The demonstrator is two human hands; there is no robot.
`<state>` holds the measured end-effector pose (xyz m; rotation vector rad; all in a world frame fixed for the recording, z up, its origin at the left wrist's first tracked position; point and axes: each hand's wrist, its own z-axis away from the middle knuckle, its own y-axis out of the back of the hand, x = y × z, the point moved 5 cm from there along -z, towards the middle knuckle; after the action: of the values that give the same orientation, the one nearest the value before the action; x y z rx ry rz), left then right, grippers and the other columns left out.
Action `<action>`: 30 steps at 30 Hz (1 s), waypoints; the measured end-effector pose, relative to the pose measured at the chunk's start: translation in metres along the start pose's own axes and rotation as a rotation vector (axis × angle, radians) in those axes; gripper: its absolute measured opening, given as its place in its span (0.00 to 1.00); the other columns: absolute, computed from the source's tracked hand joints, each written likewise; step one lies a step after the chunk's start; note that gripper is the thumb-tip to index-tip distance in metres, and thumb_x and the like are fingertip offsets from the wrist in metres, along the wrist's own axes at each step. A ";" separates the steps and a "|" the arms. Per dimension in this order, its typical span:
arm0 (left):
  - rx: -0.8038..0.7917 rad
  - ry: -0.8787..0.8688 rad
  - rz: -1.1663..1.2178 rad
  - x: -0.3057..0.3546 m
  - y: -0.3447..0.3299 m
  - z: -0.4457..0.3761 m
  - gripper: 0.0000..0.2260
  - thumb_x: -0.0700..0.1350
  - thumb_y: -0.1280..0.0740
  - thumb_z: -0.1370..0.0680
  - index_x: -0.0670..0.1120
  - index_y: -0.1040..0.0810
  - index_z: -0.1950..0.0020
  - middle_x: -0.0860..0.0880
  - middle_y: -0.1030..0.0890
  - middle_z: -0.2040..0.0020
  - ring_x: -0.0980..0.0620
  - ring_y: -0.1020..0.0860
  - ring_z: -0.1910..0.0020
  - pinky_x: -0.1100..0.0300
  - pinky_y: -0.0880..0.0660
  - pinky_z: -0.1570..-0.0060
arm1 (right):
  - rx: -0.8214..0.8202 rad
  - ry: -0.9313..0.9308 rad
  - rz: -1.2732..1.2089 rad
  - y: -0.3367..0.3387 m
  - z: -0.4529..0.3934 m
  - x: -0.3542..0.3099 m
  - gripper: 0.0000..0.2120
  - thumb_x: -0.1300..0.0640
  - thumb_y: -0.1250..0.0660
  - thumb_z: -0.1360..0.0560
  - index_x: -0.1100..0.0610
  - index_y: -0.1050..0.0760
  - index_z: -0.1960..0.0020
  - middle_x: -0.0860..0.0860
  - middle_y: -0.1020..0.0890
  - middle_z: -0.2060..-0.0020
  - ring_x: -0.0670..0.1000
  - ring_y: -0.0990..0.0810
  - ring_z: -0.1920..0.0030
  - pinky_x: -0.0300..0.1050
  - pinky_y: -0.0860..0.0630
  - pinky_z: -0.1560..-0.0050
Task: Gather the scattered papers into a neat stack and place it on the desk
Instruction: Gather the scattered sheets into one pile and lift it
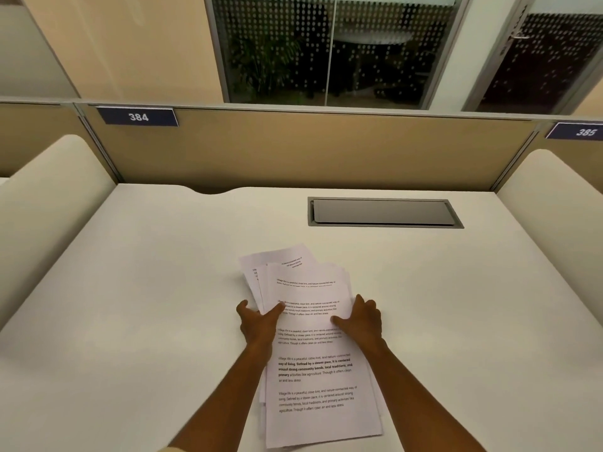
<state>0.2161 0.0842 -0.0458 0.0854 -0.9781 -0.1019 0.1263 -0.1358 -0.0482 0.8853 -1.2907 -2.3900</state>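
The papers (310, 340) lie in a loose, uneven pile at lower centre of the frame, on the white counter (146, 288); a few sheets fan out at the pile's upper left. The left hand (259, 321) grasps the pile's left edge, thumb on the top sheet; the right hand (362, 319) grasps the right edge the same way, fingers curled at the side. A grey hatch (381, 212) sits in the counter at upper right of centre; a sign (138, 116) reading 384 hangs at upper left.

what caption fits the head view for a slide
Left hand and right hand squeeze printed papers into a stack on white desk 384.
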 end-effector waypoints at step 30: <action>-0.416 -0.554 -0.182 0.089 -0.086 0.064 0.16 0.46 0.31 0.24 0.44 0.26 0.38 0.45 0.18 0.42 0.43 0.16 0.51 0.44 0.17 0.56 | -0.164 0.164 -1.108 0.083 -0.019 0.075 0.25 0.57 0.24 0.31 0.55 0.27 0.36 0.56 0.19 0.40 0.55 0.18 0.45 0.49 0.17 0.53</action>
<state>0.2080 -0.0137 0.0530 -0.2505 -1.4796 -0.5138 0.0769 -0.2334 -0.0157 2.0708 -0.5351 -2.9698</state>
